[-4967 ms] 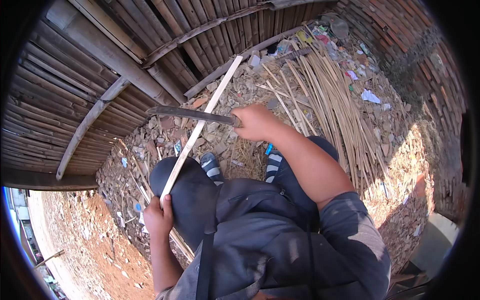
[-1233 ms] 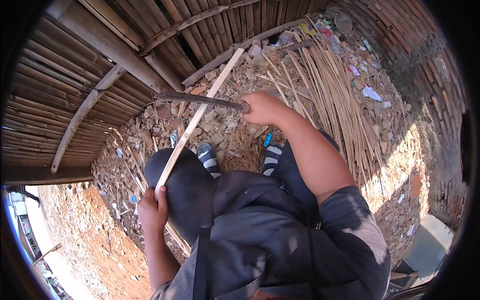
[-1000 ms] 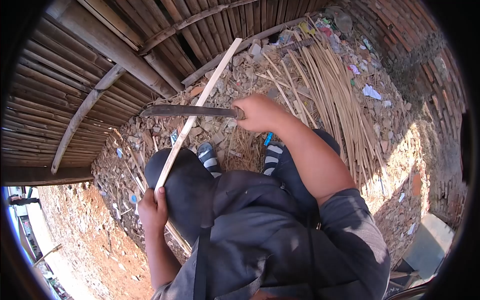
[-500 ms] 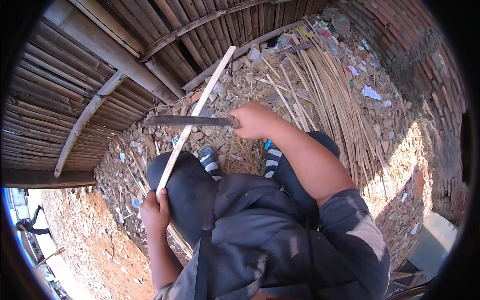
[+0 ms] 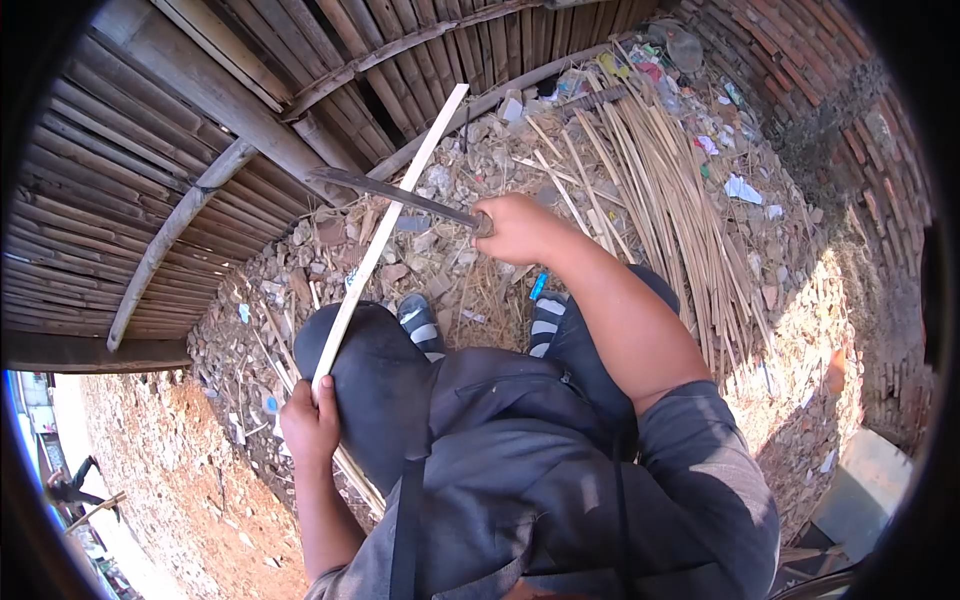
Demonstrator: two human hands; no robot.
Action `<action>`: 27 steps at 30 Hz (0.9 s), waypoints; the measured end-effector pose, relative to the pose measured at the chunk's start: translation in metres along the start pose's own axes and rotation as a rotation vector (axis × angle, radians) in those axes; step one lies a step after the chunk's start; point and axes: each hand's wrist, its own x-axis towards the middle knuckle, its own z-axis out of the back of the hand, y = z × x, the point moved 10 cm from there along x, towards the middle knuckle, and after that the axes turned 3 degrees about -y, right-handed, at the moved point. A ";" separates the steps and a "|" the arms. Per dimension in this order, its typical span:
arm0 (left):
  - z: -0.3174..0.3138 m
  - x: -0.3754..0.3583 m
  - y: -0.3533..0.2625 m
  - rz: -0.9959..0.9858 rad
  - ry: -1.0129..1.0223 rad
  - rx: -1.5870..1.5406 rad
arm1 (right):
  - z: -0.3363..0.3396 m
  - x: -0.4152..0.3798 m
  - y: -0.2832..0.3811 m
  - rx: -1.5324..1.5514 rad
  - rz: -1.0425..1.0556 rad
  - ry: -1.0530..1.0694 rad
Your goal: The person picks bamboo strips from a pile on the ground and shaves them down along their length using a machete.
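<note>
My left hand (image 5: 311, 419) is closed on the near end of a long, pale bamboo strip (image 5: 372, 258), beside my left knee. The strip slants up and away over that knee toward the bamboo wall. In my right hand (image 5: 508, 229) is the handle of a machete (image 5: 405, 196), held in a closed grip. Its long dark blade points left and crosses the strip in its upper half, with the tip past the strip on the left. Both knees are bent, and my sandalled feet (image 5: 420, 318) stand on the rubble between them.
A bundle of split bamboo strips (image 5: 655, 190) lies on the rubble ahead to the right. A bamboo-slat wall (image 5: 130, 240) rises at the left and a brick wall (image 5: 850, 130) at the right. Litter (image 5: 742, 188) is scattered about. Another person (image 5: 75, 485) is far off at lower left.
The machete has moved up along the strip, away from me, and its blade tip now tilts upward. The strip's far end has shifted slightly left. My left hand stays in place.
</note>
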 end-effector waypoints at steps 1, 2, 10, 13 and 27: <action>0.000 0.000 0.000 -0.002 0.000 0.008 | -0.005 -0.002 0.004 -0.028 0.026 0.024; -0.001 0.000 0.001 -0.004 -0.001 0.015 | -0.009 -0.003 0.008 -0.057 0.053 0.046; 0.000 -0.001 0.000 0.008 -0.004 -0.010 | -0.007 -0.002 0.024 -0.164 0.058 0.112; 0.001 0.000 -0.001 0.008 -0.009 -0.002 | -0.009 0.006 0.002 -0.118 0.066 0.093; -0.001 0.001 0.002 0.008 -0.009 -0.018 | -0.011 -0.006 0.020 -0.048 0.062 0.118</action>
